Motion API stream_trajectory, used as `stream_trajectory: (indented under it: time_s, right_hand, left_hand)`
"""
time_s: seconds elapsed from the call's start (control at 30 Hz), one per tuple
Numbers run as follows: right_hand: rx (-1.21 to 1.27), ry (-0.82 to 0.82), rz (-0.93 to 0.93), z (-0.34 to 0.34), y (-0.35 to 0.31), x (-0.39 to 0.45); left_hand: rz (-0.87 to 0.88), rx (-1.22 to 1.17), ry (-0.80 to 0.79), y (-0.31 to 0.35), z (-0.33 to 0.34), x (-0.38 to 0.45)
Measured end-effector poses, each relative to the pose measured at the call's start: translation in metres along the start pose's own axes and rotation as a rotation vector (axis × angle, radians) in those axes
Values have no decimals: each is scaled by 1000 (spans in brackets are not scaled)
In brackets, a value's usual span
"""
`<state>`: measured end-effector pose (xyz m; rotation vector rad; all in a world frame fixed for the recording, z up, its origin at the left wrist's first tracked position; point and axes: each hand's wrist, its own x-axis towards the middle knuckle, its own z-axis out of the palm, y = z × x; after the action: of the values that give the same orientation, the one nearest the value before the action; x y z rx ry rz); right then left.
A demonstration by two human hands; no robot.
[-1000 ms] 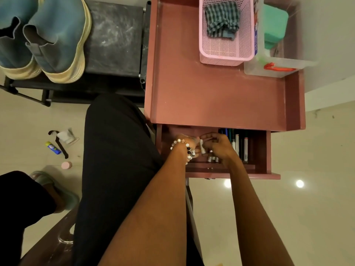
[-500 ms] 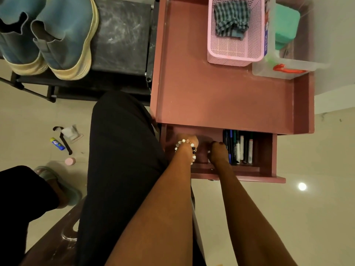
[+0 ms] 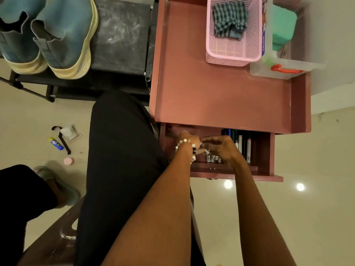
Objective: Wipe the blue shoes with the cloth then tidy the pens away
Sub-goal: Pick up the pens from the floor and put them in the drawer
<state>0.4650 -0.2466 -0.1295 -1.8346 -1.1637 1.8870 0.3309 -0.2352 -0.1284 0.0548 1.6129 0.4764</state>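
1. Looking down at it, both hands were in the open drawer (image 3: 265, 150) of the pink desk (image 3: 221, 93). The left hand (image 3: 189, 140), the one with the bead bracelet (image 3: 185, 148), sat close against the right hand (image 3: 223, 148). The right hand's fingers were curled over a bunch of pens (image 3: 212, 158) at the drawer front. Couldn't tell what the left fingers were doing, they were tucked behind the wrist.
2. More pens (image 3: 243, 144) already lay lined up on the drawer's right side, just beside the right hand.
3. Biggest risk imo: the held bunch splaying out, since several round pens in one grip could easily roll and knock that neat row crooked.
4. Drawer was only partly out, so a pen pushed too far back could've slid under the desktop out of sight.
5. Shoes (image 3: 63, 35) were on the black rack (image 3: 123, 35), cloth (image 3: 229, 20) in the pink basket (image 3: 230, 56), both well apart from the hands, so that half looked finished.
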Motion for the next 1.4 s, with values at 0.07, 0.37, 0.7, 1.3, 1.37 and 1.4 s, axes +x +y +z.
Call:
stream_trajectory:
  time_s: [0.07, 0.37, 0.7, 1.3, 1.37, 1.4]
  right_hand:
    - [-62, 38, 25, 0, 4, 11]
    - [-886, 261, -32, 31, 49, 47]
    - [-942, 272, -87, -6, 69, 52]
    - [-1342, 52, 118, 18, 67, 54]
    - [-1345, 58, 107, 20, 69, 55]
    - [-1336, 66, 98, 20, 69, 54]
  left_hand:
    - [-8, 7, -25, 2, -2, 3]
    - [118, 421, 10, -2, -11, 10]
    - [102, 410, -11, -7, -6, 16]
    - [237, 521, 34, 16, -27, -12]
    - [283, 568, 90, 19, -32, -18]
    - [302, 590, 102, 20, -35, -22]
